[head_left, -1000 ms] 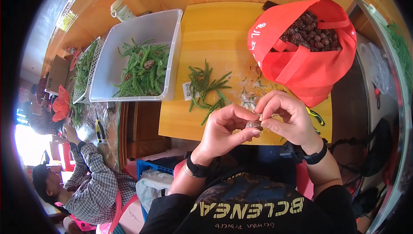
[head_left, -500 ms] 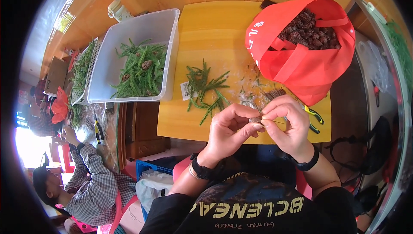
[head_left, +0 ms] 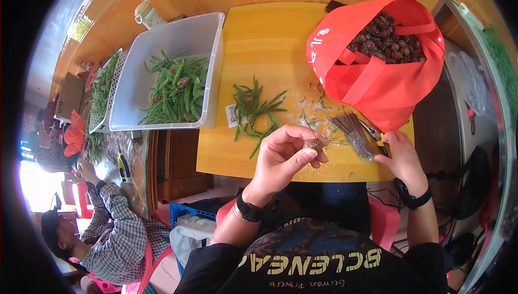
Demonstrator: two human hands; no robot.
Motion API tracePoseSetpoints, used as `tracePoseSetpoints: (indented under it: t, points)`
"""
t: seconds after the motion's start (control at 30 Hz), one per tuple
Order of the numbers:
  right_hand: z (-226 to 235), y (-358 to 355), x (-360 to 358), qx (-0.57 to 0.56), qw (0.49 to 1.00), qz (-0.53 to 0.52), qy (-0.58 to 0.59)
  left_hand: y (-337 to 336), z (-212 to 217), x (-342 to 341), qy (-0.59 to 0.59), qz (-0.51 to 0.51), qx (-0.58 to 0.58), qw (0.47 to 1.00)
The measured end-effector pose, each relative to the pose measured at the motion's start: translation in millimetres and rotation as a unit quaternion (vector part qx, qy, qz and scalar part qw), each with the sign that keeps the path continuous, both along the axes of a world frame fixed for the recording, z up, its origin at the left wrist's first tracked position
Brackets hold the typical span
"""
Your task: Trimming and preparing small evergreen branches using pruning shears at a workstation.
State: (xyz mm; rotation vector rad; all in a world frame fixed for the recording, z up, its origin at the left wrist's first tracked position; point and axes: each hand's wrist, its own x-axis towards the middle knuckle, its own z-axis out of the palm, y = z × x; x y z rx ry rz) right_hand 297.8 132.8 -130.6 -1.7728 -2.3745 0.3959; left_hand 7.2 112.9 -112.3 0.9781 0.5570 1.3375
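Observation:
Above the table's near edge, my left hand (head_left: 280, 156) pinches a small brown pine cone (head_left: 313, 144) between thumb and fingers. Thin wires stick out from the cone. To the right, my right hand (head_left: 406, 156) has its fingers at the yellow-and-black handles of a pair of pliers (head_left: 381, 144) and appears to grip them; part of the handles is hidden. Between the hands lies a bundle of thin brown stems or wires (head_left: 352, 127), its near end in clear wrapping. Green sprigs (head_left: 258, 111) rest on the table left of it, beside a white label (head_left: 232, 116).
A red bag (head_left: 386, 91) full of pine cones (head_left: 386, 43) stands at the back right of the yellow table (head_left: 259, 35). On the left, a clear plastic bin (head_left: 215, 72) holds green sprigs and cones. A co-worker in a checked shirt (head_left: 116, 229) sits at the far left.
My right hand has let go of the pine cone and wire and moved right to the pliers. My left hand still holds the cone, now slightly lower and farther left.

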Motion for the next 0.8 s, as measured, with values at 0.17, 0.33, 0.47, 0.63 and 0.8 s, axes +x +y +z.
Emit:
tracePoseSetpoints:
  t: [0.17,0.33,0.47,0.63,0.8]
  points:
    - [-15,-6,0,-0.029,0.999,-0.023,0.026,-8,-1,-18,-0.038,-0.016,-0.003,0.999]
    - [-7,-21,-16,-0.056,0.996,-0.045,0.06,-17,-2,-38,-0.056,-0.012,-0.019,0.998]
    - [4,-37,-16,0.05,0.99,-0.023,0.132,-18,-2,-44,-0.059,-0.008,-0.023,0.998]
    - [50,-47,-25,-0.098,0.967,-0.048,0.23,-13,2,-33,-0.061,-0.003,-0.02,0.998]
    - [77,-43,-53,-0.088,0.954,0.063,0.28,-11,8,-20,-0.05,-0.006,-0.019,0.999]
